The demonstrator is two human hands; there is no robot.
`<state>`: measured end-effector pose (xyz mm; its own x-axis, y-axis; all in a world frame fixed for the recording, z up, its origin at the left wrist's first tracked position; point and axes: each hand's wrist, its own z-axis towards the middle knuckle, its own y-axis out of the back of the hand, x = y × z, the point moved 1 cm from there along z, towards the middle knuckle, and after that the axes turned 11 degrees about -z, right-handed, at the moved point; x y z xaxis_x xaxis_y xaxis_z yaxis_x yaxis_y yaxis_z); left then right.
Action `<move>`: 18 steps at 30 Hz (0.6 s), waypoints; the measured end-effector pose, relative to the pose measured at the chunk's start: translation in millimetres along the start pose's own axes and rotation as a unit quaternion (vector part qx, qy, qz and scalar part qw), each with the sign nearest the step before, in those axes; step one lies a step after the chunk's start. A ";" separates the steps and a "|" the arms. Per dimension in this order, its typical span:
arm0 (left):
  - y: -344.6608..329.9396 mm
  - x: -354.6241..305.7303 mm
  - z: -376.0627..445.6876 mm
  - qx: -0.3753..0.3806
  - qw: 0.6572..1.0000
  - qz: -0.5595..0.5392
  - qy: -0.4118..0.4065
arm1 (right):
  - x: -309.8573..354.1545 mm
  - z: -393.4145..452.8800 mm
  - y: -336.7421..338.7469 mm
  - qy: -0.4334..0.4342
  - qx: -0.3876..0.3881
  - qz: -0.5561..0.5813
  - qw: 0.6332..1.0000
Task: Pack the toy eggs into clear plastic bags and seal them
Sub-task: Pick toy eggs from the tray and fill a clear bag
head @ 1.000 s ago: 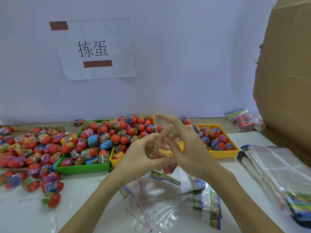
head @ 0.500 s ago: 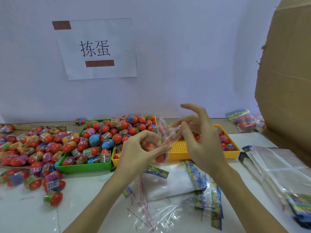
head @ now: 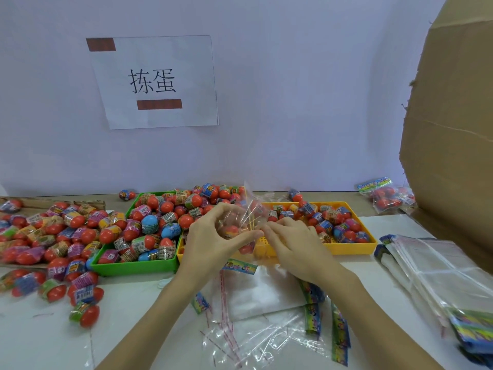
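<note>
Your fingers are curled around a clear plastic bag [head: 241, 221] with toy eggs inside it. Your left hand [head: 213, 236] holds the bag from the left, with the thumb underneath and the fingers bent over the top. Your right hand [head: 292, 243] pinches the bag's right edge with its fingertips. You hold the bag up above the table, in front of the yellow tray [head: 346, 248]. Red and blue toy eggs [head: 330, 218] lie in that tray. Just to the left sits a green tray [head: 133, 267] piled high with eggs. More loose eggs [head: 53, 236] lie on the table's left side. Empty bags [head: 256, 340] lie near you. A filled bag [head: 385, 194] rests far back on the right, beside a cardboard box [head: 453, 129].
</note>
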<state>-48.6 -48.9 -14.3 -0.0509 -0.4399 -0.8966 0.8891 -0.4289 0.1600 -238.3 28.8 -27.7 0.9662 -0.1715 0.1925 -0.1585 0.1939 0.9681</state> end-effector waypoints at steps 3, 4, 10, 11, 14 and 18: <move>-2.0 -1.6 -0.6 0.003 1.000 0.006 -0.023 | 1.7 2.3 -5.6 -0.004 0.013 -0.038 0.999; -2.7 -1.4 -0.4 0.006 1.000 0.010 -0.025 | 2.6 2.8 -7.2 -0.003 0.013 -0.052 0.999; -3.2 3.6 0.7 0.035 0.999 0.005 -0.005 | 3.1 3.9 -9.3 -0.013 -0.068 -0.027 0.997; -3.2 4.3 0.9 0.036 0.999 0.007 -0.005 | 1.0 4.7 -8.0 -0.015 -0.097 0.002 0.995; -3.8 5.0 1.5 0.037 0.999 0.009 0.007 | -5.5 5.0 1.9 -0.020 -0.183 0.159 0.970; -6.3 3.6 -1.2 0.044 0.999 0.024 0.001 | -10.9 1.6 20.9 -0.034 -0.254 0.335 0.907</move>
<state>-53.9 -46.8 -19.0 -0.0083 -0.4591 -0.8884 0.8471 -0.4753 0.2376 -252.4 33.2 -9.2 0.6704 0.0922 0.7362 -0.5735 0.6939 0.4354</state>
